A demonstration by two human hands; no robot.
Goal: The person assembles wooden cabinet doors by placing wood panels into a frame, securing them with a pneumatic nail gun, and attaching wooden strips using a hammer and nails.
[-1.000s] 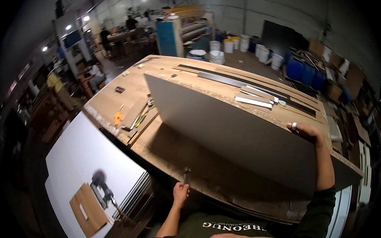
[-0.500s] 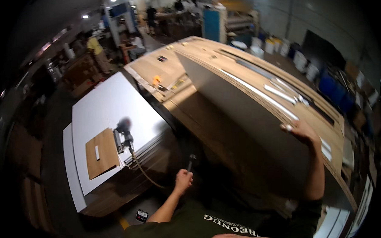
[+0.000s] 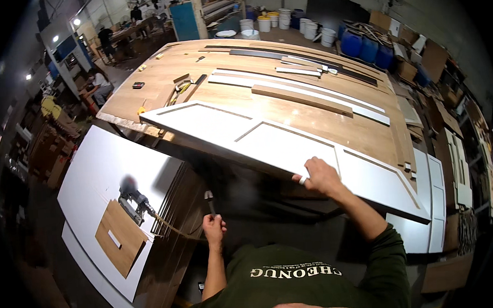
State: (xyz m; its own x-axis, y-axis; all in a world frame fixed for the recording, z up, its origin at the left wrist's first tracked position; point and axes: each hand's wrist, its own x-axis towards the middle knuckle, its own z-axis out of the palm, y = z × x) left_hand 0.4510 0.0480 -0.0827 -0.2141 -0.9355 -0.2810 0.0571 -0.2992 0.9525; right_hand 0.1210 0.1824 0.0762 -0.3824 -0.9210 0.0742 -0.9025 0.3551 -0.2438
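A long white door panel (image 3: 268, 142) with framed recesses lies tilted over the near edge of a big wooden workbench (image 3: 255, 93). My right hand (image 3: 320, 176) grips the panel's near edge, a ring on one finger. My left hand (image 3: 213, 227) is lower, in front of my chest, closed around the handle of a small hammer (image 3: 209, 198) whose head points up. The underside of the panel is hidden.
Wood and white strips (image 3: 304, 93) lie on the bench top. A stack of white boards (image 3: 105, 187) at left carries a nail gun (image 3: 134, 200) with hose and a brown board (image 3: 118, 236). Blue barrels (image 3: 368, 47) and white buckets (image 3: 312, 27) stand behind. People work at far left.
The panel stood on edge a second ago, showing its plain back; now it has swung down nearly flat with the recessed face up. My right hand stayed on its edge; my left kept the hammer.
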